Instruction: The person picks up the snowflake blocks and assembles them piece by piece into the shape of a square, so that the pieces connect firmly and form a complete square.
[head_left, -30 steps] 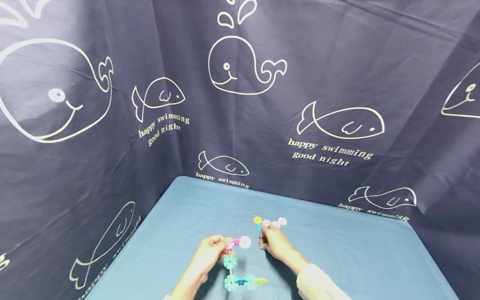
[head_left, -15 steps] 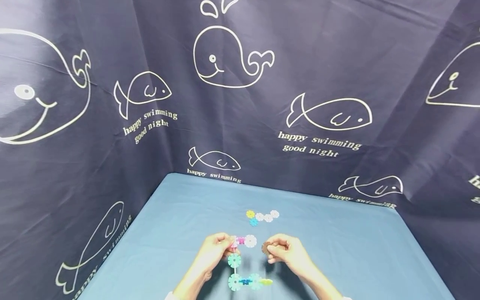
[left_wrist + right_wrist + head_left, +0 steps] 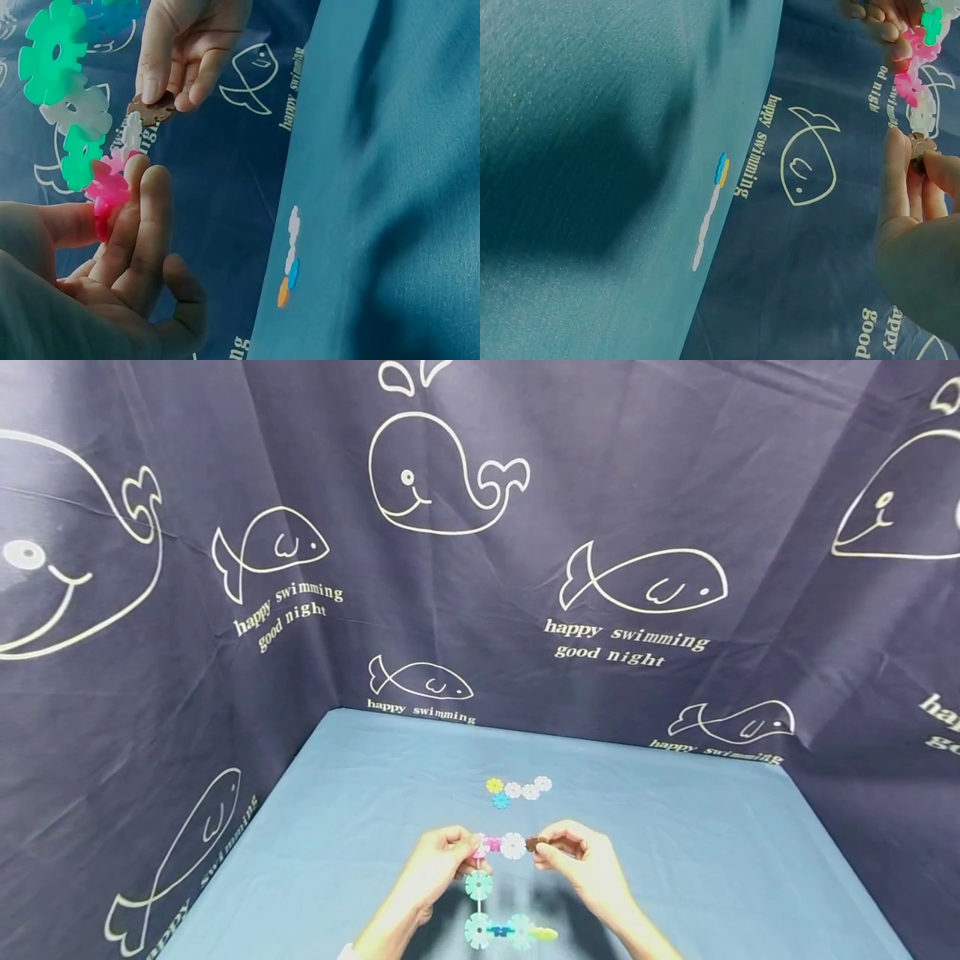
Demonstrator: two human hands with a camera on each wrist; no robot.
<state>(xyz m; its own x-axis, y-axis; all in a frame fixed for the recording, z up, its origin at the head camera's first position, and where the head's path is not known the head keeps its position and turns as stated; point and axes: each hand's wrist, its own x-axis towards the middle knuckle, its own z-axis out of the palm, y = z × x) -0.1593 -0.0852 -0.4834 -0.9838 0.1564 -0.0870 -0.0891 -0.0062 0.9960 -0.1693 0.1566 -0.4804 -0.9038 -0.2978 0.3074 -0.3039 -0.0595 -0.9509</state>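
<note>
A chain of notched flower discs hangs in the air in the head view, with green discs (image 3: 478, 885) down its left side and a white disc (image 3: 513, 846) at its upper right. My left hand (image 3: 442, 860) pinches the pink disc (image 3: 109, 187) at the chain's upper corner. Between thumb and fingers, my right hand (image 3: 581, 860) holds a brown disc (image 3: 153, 109), its edge against the white disc. Whether their slots are joined, I cannot tell. A blue disc and a yellow one (image 3: 546, 933) extend along the bottom of the chain.
Farther back on the blue table (image 3: 390, 760) lie several loose discs: a yellow disc (image 3: 494, 785), a blue disc (image 3: 501, 800) and white discs (image 3: 530, 792). A dark curtain (image 3: 487, 610) with fish and whale drawings stands behind the table and on both sides.
From the back group of discs, my right hand has come toward me with the brown disc, then left against the white disc. My left hand keeps its pinch on the chain. The head view has shifted slightly.
</note>
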